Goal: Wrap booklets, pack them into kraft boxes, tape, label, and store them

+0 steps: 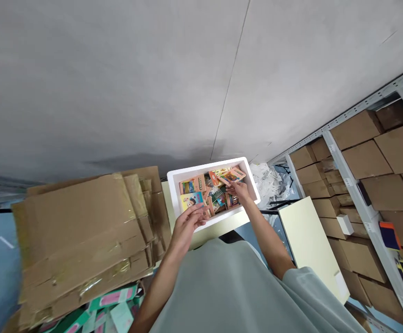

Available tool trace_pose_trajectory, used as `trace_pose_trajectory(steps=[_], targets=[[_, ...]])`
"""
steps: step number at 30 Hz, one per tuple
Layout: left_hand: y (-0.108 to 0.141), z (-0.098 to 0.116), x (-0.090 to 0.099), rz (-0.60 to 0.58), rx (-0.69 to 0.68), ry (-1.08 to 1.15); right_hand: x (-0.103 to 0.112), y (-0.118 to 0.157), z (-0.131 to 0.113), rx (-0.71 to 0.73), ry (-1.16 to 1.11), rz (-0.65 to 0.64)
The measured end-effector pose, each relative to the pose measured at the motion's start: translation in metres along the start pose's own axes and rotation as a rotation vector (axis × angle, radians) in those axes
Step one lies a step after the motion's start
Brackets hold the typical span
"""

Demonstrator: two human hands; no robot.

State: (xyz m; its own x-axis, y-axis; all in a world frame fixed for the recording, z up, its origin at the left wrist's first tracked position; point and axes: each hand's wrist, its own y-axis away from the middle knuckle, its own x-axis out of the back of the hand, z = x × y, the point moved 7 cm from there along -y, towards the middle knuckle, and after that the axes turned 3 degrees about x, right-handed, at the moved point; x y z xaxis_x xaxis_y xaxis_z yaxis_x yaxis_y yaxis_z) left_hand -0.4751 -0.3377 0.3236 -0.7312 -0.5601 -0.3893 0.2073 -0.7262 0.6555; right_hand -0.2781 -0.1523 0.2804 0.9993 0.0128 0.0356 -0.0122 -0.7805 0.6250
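A white foam box (pixel 173 196) full of small colourful packs stands on a pale table (pixel 201 239) before me. Over its near left side is my left hand (pixel 188 223), fingers spread, beside a yellow and blue pack (pixel 192 200). My right hand (pixel 238 190) reaches over the right side, its fingers closed on the edge of an orange pack (pixel 232 176). Other orange packs (pixel 192 184) and a dark green one (pixel 218 195) lie loosely in the box.
Flattened cardboard (pixel 83 226) is stacked at the left, above green and pink boxes (pixel 113 298). Clear plastic bags (pixel 267 185) lie right of the foam box. Farther right are a pale tabletop (pixel 312 245) and shelves of brown cartons (pixel 390 192). A grey wall (pixel 135 83) rises behind.
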Motion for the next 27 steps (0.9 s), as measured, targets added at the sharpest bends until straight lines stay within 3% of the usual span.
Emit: trace_pose_trajectory(steps=[4, 7, 10, 14, 17, 20, 24, 27], targets=[[-0.002, 0.003, -0.01, -0.014, -0.037, 0.028, 0.026, 0.033, -0.008, 0.084, -0.006, -0.025], [0.001, 0.003, -0.034, -0.056, -0.035, 0.015, 0.056, 0.069, -0.017, 0.21, 0.013, -0.084], [0.009, -0.007, -0.076, -0.186, -0.011, -0.061, 0.098, 0.111, -0.021, 0.329, -0.01, -0.103], [0.024, -0.038, -0.147, -0.331, -0.02, -0.157, 0.171, 0.166, -0.018, 0.456, -0.044, 0.004], [0.037, -0.081, -0.207, -0.403, 0.002, -0.236, 0.236, 0.208, -0.009, 0.563, -0.053, 0.125], [0.062, -0.139, -0.275, -0.533, 0.052, -0.32, 0.307, 0.249, 0.011, 0.635, -0.062, 0.247], [0.121, -0.229, -0.366, -0.807, 0.156, -0.421, 0.401, 0.302, 0.05, 0.653, -0.099, 0.421], [0.165, -0.289, -0.411, -0.91, 0.209, -0.517, 0.462, 0.343, 0.082, 0.629, -0.135, 0.581]])
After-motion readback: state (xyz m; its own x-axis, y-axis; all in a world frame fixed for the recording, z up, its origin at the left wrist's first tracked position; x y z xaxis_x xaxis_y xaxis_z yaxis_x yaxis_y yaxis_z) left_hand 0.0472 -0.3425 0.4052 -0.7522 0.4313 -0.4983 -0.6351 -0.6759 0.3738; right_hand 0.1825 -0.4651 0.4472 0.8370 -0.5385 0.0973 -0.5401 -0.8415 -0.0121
